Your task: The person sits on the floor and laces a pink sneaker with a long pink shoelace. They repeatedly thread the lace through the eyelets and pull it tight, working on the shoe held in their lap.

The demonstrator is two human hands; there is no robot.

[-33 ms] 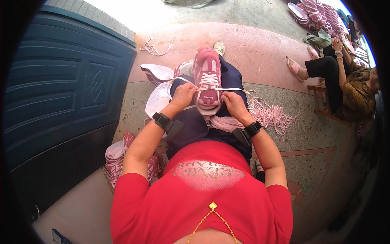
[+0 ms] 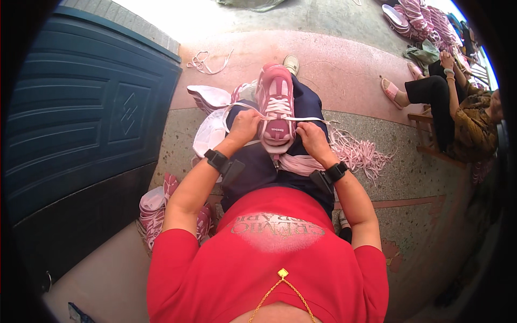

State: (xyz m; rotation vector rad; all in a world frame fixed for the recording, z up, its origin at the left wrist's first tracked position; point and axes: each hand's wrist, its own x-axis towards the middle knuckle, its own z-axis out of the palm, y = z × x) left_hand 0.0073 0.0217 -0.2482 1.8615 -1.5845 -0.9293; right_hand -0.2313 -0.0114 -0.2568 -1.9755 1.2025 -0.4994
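Note:
A pink and white sneaker [image 2: 277, 128] rests on my lap, toe pointing away from me. White shoelace [image 2: 278, 106] criss-crosses its front, and loose ends run out to both sides. At the shoe's left edge, my left hand [image 2: 245, 125] is closed in a pinch on the shoelace. My right hand [image 2: 313, 137] has its fingertips pinched together against the right edge, just below the lace end there; what they hold is hidden. A bundle of pale pink laces [image 2: 358, 152] lies by my right thigh, partly across my lap.
More pink and white sneakers [image 2: 209, 97] lie beside my left leg, others [image 2: 153, 210] behind it. A loose lace [image 2: 207, 62] is on the floor ahead. The blue door [image 2: 91, 107] stands at left. To the right sits another person [image 2: 458, 107], near a shoe pile [image 2: 423, 24].

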